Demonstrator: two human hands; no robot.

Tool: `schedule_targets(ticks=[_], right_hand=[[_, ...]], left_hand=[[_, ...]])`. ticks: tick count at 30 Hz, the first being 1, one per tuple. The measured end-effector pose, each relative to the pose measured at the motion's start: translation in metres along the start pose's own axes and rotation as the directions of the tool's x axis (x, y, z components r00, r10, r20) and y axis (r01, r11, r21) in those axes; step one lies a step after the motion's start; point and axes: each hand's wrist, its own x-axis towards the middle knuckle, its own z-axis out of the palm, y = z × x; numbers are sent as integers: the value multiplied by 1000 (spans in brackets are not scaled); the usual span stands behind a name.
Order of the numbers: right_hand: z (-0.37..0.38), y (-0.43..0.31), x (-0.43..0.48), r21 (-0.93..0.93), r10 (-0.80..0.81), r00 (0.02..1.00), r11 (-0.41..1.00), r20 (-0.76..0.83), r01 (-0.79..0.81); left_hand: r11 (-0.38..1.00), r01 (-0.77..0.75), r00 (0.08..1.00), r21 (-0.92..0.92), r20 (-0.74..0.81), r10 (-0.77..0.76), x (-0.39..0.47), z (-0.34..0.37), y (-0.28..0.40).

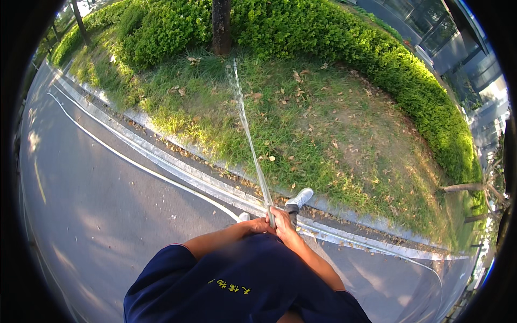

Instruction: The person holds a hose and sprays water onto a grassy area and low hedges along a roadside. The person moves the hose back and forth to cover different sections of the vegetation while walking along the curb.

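Both my hands hold the end of a pale garden hose point(271, 217) in front of my waist. My right hand point(281, 220) wraps its upper part near the outlet, and my left hand point(261, 225) grips it just below, partly hidden. From the outlet a stream of water point(253, 149) arcs forward over the grass. It comes down close to the foot of a tree trunk point(221, 28). A long run of hose point(141, 167) lies on the road to my left, and a hose also runs along the kerb to the right.
A stone kerb point(355, 220) separates the asphalt road point(121, 210) from a grass strip point(323, 117) with fallen leaves. My shoe point(301, 198) is at the kerb. A green hedge point(387, 52) borders the grass; leaning trunks point(464, 187) and a building stand right.
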Motion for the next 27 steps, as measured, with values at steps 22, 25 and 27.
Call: schedule_targets(ticks=[22, 25, 27], right_hand=[[-9, -13, -51, 344, -115, 982, 925, -150, 160], [-12, -24, -55, 352, -76, 988, 928, -136, 120], [-20, -36, -64, 286, -126, 986, 946, -109, 152]], left_hand=[[977, -21, 996, 212, -85, 40, -50, 56, 83], [980, -188, 977, 63, -91, 193, -36, 55, 53], [978, -204, 972, 36, -113, 207, -29, 58, 47]])
